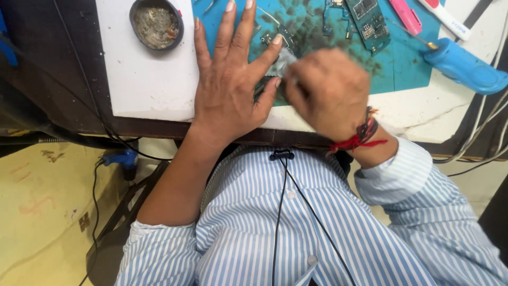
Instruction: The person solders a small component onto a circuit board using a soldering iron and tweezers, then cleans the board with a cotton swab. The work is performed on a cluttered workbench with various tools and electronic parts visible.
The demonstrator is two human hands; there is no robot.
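On the teal mat we see a small grey wipe lying at its near edge. The left hand rests flat with fingers spread, thumb touching the wipe; the right hand, blurred, pinches it from the other side. A green circuit board lies farther back on the mat.

Bare white tabletop left; round tin behind; blue tool right.
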